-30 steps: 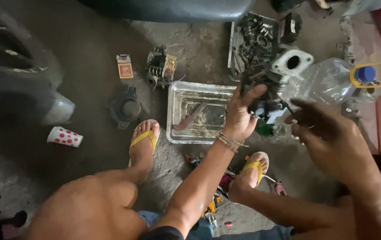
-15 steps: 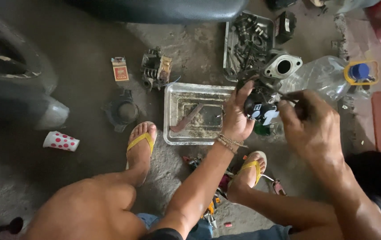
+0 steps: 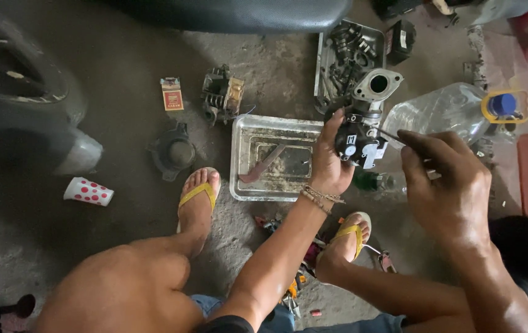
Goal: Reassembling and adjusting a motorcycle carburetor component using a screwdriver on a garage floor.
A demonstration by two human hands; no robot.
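Left hand (image 3: 327, 165) gripped carburetor (image 3: 357, 143) right of centre, right hand (image 3: 446, 185) pinched thin tool (image 3: 388, 135) against it, clear tray (image 3: 242, 185) at centre, bottle (image 3: 436, 114) upper right

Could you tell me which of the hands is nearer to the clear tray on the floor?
Left. The left hand holds the carburetor right over the tray's right edge; the right hand is farther right, beyond the carburetor.
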